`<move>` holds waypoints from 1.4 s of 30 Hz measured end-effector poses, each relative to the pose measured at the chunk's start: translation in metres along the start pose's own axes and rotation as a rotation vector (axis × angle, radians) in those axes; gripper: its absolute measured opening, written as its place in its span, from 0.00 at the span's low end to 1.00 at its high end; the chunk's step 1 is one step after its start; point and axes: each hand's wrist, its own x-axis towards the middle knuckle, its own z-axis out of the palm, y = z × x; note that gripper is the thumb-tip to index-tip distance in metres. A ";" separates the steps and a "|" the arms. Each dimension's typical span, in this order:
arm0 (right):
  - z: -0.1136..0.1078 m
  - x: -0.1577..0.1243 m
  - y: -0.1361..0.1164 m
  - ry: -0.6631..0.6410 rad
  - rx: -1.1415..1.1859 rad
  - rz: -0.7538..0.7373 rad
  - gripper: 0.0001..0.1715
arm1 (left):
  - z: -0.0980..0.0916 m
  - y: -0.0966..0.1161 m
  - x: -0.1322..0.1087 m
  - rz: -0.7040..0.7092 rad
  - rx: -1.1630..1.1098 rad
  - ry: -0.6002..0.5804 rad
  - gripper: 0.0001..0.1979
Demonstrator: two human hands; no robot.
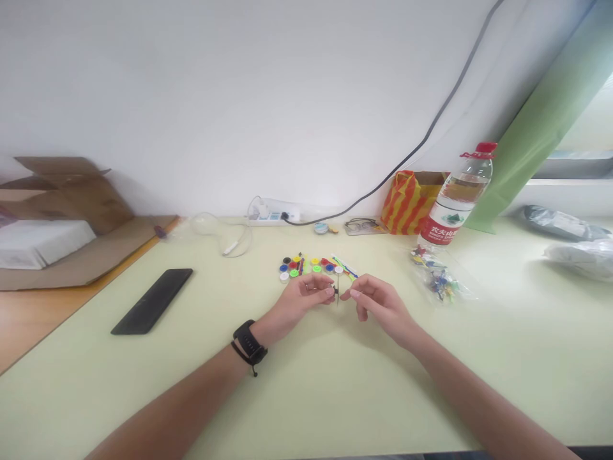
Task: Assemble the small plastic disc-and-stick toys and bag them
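My left hand (304,295) pinches a small dark piece (336,291) between thumb and fingertips, above the pale green table (306,390). A thin upright piece (338,295), seen edge-on, stands at the dark piece; its kind is too small to tell. Just right of it, my right hand (383,308) has thumb and forefinger drawn together, and whatever they hold is hidden. Behind the hands lie several small round coloured pieces (294,273), with thin coloured strips (345,266) beside them.
A clear bag of small colourful parts (443,284) lies right, before a large water bottle (447,214). A striped bag (407,203), glasses (363,223) and a power strip (272,214) line the wall. At left are a black phone-like slab (152,301) and a cardboard box (71,191).
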 end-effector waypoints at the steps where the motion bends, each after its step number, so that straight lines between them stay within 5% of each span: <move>1: 0.000 0.000 0.000 -0.006 -0.005 -0.002 0.17 | 0.000 0.000 0.000 0.000 0.000 0.002 0.16; 17: -0.005 0.002 0.000 0.156 -0.063 -0.027 0.21 | -0.001 0.003 0.002 -0.183 -0.228 0.019 0.18; 25: -0.005 0.004 0.005 0.124 -0.064 -0.003 0.21 | 0.002 0.004 0.001 -0.159 -0.077 0.016 0.18; 31: 0.000 0.004 0.011 -0.027 -0.099 0.029 0.19 | 0.004 0.005 -0.003 -0.065 0.004 -0.055 0.16; 42: -0.002 0.001 0.024 -0.099 -0.772 -0.145 0.09 | 0.004 -0.003 -0.006 0.167 0.469 -0.160 0.09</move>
